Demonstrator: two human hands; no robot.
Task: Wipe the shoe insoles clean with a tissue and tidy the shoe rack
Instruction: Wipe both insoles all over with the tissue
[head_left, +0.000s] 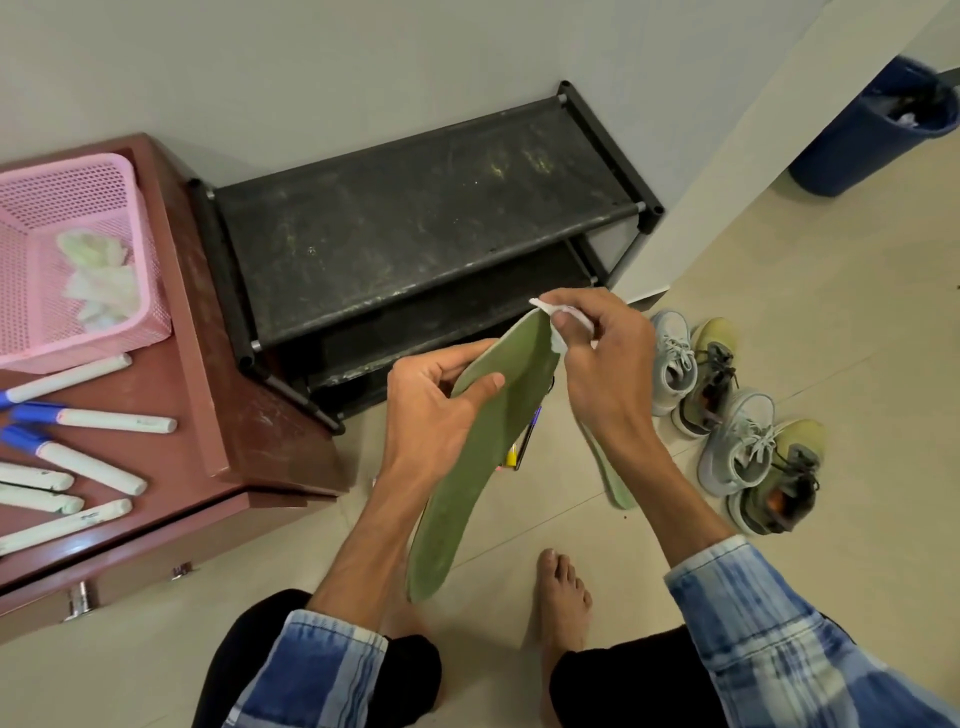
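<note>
My left hand (431, 400) grips a long green insole (467, 467) around its middle, thumb across its top face. It hangs lengthwise in front of me, toe end up near the shoe rack. My right hand (597, 358) pinches a white tissue (558, 317) against the insole's upper tip. A second green insole (613, 473) lies on the tiled floor below my right wrist, partly hidden by my arm. The black shoe rack (415, 234) stands against the wall with dusty, bare shelves.
Two pairs of sneakers (737, 421) sit on the floor to the right. A red-brown cabinet (208, 364) on the left carries a pink basket (78, 260) with crumpled tissues and several markers (88, 467). A blue bin (872, 130) stands at the far right. My bare foot (563, 597) is below.
</note>
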